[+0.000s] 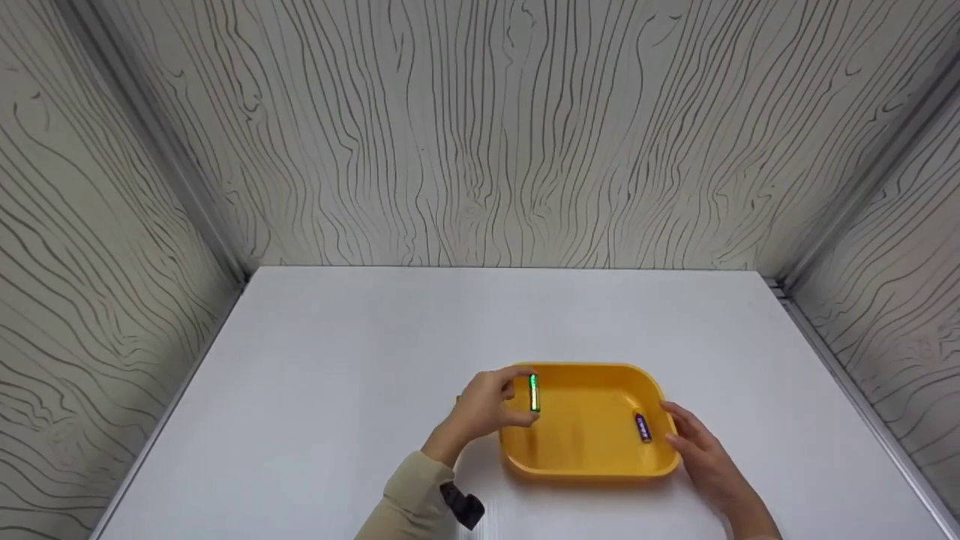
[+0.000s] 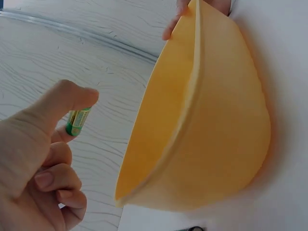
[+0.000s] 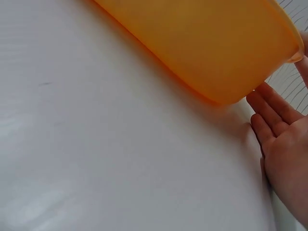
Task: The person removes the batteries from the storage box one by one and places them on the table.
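A green battery (image 1: 534, 393) is pinched end to end between the thumb and index finger of my left hand (image 1: 480, 405), above the left part of a yellow plastic tray (image 1: 577, 474). The left wrist view shows the battery (image 2: 78, 120) partly covered by the thumb, with the other fingers curled loosely below. My right hand (image 1: 709, 457) holds the tray's right end, thumb and index finger at the rim; in the right wrist view its other fingers (image 3: 272, 113) lie fairly straight beside the outer wall. Inside the tray, near its right end, lies a purple battery (image 1: 643, 427).
The tray stands on a white table (image 1: 360, 337). A wall with a wood-grain line pattern (image 1: 480, 135) rises behind it, with similar panels at both sides. A black device (image 1: 463, 506) sits at the left wrist beside a beige sleeve (image 1: 412, 487).
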A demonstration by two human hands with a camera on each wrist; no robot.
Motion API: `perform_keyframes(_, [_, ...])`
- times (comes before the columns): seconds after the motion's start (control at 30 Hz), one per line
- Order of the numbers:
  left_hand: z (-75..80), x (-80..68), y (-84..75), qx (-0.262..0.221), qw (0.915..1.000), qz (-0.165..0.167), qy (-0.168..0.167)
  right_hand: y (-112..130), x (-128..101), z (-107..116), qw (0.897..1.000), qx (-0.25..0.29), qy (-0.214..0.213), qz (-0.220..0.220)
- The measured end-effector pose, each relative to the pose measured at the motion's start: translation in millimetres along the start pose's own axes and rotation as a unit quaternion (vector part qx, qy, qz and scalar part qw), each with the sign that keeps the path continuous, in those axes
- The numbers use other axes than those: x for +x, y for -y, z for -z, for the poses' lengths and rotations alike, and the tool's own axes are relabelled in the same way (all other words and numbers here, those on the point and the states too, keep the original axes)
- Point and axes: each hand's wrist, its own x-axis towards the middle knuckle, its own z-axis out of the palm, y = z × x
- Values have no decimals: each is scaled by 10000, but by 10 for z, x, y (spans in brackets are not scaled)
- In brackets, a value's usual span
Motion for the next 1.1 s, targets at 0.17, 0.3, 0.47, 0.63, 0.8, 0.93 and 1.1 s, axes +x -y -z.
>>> perform_keyframes(0.17, [120, -96, 185, -291, 9996, -5, 20, -12, 7, -12, 9998, 199, 48, -46])
perform_keyframes(0.3, [186, -171, 322, -350, 9994, 50, -25, -24, 8, 0, 9992, 384, 121, -8])
perform_keyframes(0.47, [242, -250, 476, -282, 9995, 10, -169, -32, 3, 9, 9989, 448, 144, 19])
perform_keyframes(0.63, [272, -314, 613, -329, 9992, 162, -182, -34, -6, 4, 9978, 646, 150, -9])
perform_keyframes(0.8, [285, -367, 752, -527, 9977, 397, -131, -36, -5, 10, 9977, 642, 221, 48])
perform_keyframes(0.93, [296, -400, 837, -488, 9976, 462, -158, -41, 1, 12, 9979, 624, 195, 32])
perform_keyframes(1.1, [323, -424, 920, -362, 9972, 632, -170, -44, 9, 15, 9984, 549, 133, -61])
